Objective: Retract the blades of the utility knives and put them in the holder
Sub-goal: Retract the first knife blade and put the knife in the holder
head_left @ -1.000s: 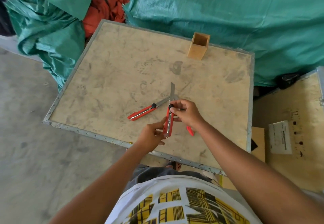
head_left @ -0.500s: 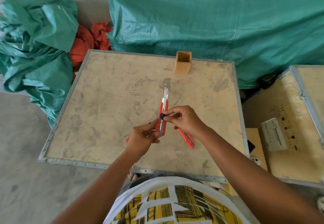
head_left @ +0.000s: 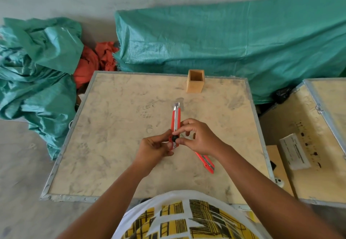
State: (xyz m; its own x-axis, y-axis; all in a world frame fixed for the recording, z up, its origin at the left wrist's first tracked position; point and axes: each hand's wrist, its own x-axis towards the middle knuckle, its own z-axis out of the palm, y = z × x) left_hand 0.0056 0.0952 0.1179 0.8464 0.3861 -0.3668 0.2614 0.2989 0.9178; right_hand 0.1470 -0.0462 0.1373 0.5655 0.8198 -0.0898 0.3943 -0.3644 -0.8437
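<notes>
Both grips, left hand (head_left: 155,148) and right hand (head_left: 198,137), clamp the utility knife (head_left: 176,124), blade now mostly retracted.

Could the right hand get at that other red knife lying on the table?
Probably yes: the second knife lies uncovered just beneath the right hand, but its fingers are busy on the held knife.

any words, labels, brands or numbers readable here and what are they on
Nothing can be read.
White label on the crate to the right: dark print lines, too blurred to read.
Black marks stencilled beside it: unreadable.
Shirt: yellow and black pattern, no legible letters.
Red knife in the hands: no visible brand.
</notes>
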